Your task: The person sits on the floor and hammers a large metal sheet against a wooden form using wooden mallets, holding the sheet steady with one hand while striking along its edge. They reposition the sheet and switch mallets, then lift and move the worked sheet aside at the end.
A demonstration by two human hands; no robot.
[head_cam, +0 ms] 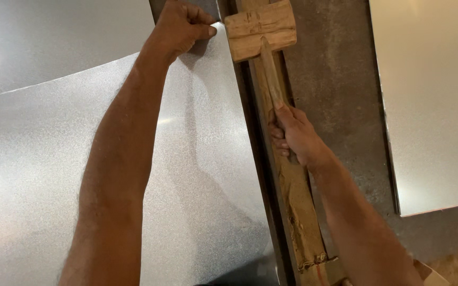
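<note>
1 wooden mallet (pixel 261 27), head over the wooden beam (pixel 292 185), handle clenched in the right hand (pixel 292 136); left hand (pixel 182 25) pinched the far corner of 1 curved metal sheet (pixel 197 175), its edge beside the beam; bare floor (pixel 340 90) separated a second sheet (pixel 436 100).

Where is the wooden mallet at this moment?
In the head view, the wooden mallet is at top centre, its handle held by the right hand above the long wooden beam, just right of the metal sheet corner gripped by the left hand.
</note>
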